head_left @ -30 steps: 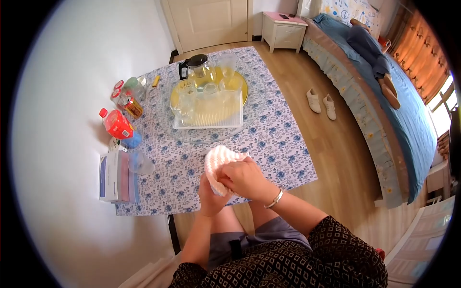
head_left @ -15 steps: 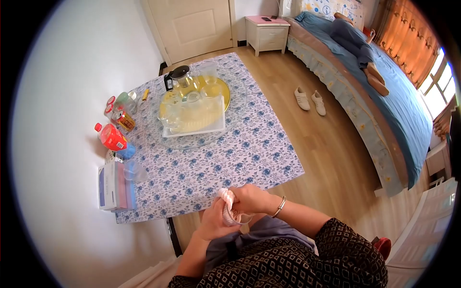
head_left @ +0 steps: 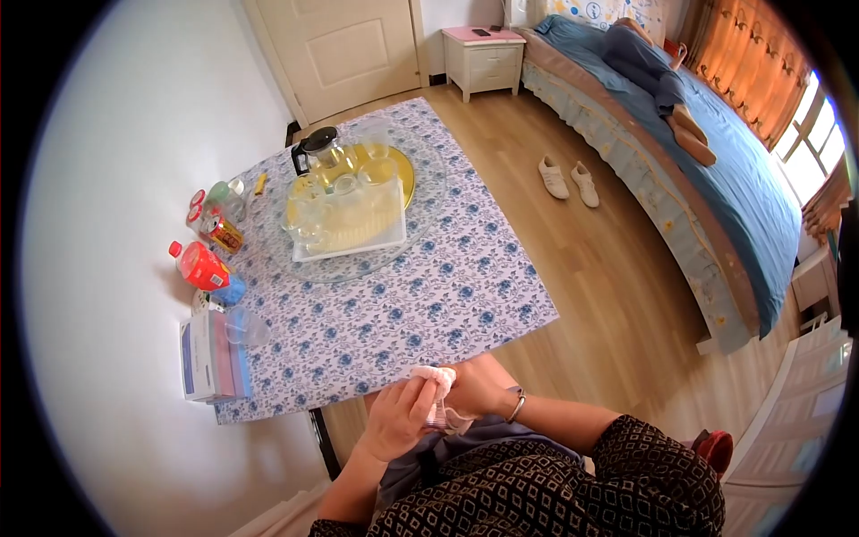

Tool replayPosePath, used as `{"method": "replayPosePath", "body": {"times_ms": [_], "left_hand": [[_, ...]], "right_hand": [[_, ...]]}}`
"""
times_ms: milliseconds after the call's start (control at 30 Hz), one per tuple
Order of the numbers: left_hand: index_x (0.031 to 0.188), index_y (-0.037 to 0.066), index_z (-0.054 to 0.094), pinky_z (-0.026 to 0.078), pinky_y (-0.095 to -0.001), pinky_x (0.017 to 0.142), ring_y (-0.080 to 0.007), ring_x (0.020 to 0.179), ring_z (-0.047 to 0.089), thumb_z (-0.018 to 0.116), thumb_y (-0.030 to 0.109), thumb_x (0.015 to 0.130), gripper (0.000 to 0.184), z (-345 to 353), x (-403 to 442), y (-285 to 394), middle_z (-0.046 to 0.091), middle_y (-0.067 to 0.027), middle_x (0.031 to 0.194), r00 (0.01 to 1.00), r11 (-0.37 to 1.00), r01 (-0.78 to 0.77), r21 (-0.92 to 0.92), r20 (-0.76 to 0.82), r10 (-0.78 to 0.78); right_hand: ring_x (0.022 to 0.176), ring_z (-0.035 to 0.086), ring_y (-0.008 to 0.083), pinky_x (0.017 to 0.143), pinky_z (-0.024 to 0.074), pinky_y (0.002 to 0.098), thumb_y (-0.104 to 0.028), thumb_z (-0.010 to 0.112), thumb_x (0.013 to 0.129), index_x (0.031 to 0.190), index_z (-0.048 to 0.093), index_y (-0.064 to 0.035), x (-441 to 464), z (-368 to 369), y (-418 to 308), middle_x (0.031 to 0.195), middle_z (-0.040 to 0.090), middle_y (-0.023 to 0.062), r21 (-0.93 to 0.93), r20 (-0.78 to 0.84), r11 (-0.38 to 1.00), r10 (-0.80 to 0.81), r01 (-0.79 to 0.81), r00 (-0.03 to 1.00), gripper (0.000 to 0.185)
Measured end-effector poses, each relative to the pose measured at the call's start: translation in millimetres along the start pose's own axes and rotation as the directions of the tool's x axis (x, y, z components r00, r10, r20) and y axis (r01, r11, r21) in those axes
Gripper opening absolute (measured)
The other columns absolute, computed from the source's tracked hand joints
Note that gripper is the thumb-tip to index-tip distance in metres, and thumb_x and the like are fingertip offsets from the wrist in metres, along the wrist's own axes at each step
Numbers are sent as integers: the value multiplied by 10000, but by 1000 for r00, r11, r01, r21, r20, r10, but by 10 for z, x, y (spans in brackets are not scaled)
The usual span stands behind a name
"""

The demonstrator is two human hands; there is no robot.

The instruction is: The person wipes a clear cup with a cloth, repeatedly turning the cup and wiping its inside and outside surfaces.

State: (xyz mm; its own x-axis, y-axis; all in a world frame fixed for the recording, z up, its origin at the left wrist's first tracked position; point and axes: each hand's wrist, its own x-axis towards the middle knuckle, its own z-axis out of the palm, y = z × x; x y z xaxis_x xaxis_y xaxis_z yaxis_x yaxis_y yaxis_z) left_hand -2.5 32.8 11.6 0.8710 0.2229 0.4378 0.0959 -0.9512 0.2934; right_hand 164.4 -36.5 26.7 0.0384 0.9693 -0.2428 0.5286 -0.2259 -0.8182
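1. Where the left hand (head_left: 396, 419) and the right hand (head_left: 480, 388) meet, on the body's side of the near edge of the tabletop (head_left: 465, 295), a pale pink cloth (head_left: 433, 374) is bunched between them.
2. It lies to the right of the left palm and to the left of the right hand, so neither hand is clearly nearer. Its longer run goes from a thick fold at the tabletop side down toward the body; whether it wraps something there, I cannot tell.
3. The left hand is narrow, fingers curled over the cloth and pointing up and right, its back turned upward.
4. The right hand is bent inward against the cloth, fingertips hidden; how firmly it grips, I cannot tell. Its forearm comes in from the right, a bracelet (head_left: 516, 405) at the wrist.
5. Well apart, beyond the hands, a white tray (head_left: 353, 252) rests on the tabletop.
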Motion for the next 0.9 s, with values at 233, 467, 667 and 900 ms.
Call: {"method": "replayPosePath", "body": {"times_ms": [233, 467, 667, 900], "left_hand": [[1205, 27, 378, 421, -388, 840, -335, 996, 501, 765, 284, 624, 744, -136, 116, -3, 486, -140, 1114, 985, 957, 122, -263, 152, -84], [1223, 56, 388, 369, -359, 927, -219, 1114, 447, 852, 242, 527, 857, -214, 77, -202, 458, -102, 1203, 793, 539, 593, -598, 551, -260], [1237, 41, 401, 381, -343, 920, -230, 1108, 486, 819, 267, 575, 815, -115, 104, -303, 515, -118, 1172, 756, 516, 573, -637, 653, -34], [1103, 55, 498, 429, -392, 763, -324, 864, 552, 750, 367, 616, 631, -127, 138, -65, 574, -124, 953, 917, 901, 355, -250, 281, -283]], "right_hand": [[686, 613, 286, 593, 476, 362, -330, 648, 687, 931, 593, -128, -3, -24, 218, 748, 623, 129, -135, -19, 982, -138, 135, 990, 322], [632, 621, 278, 529, 484, 394, -302, 661, 644, 1030, 548, -181, 27, -191, 188, 710, 622, 86, -215, 87, 877, -421, 430, 903, 421], [645, 619, 301, 550, 496, 409, -245, 646, 657, 1044, 543, -166, 80, -240, 97, 728, 623, 104, -231, 172, 850, -444, 474, 880, 409], [683, 610, 322, 573, 483, 396, -160, 646, 661, 1012, 555, -136, 108, 29, 530, 751, 615, 147, -35, -86, 964, -265, 263, 960, 363]]}}
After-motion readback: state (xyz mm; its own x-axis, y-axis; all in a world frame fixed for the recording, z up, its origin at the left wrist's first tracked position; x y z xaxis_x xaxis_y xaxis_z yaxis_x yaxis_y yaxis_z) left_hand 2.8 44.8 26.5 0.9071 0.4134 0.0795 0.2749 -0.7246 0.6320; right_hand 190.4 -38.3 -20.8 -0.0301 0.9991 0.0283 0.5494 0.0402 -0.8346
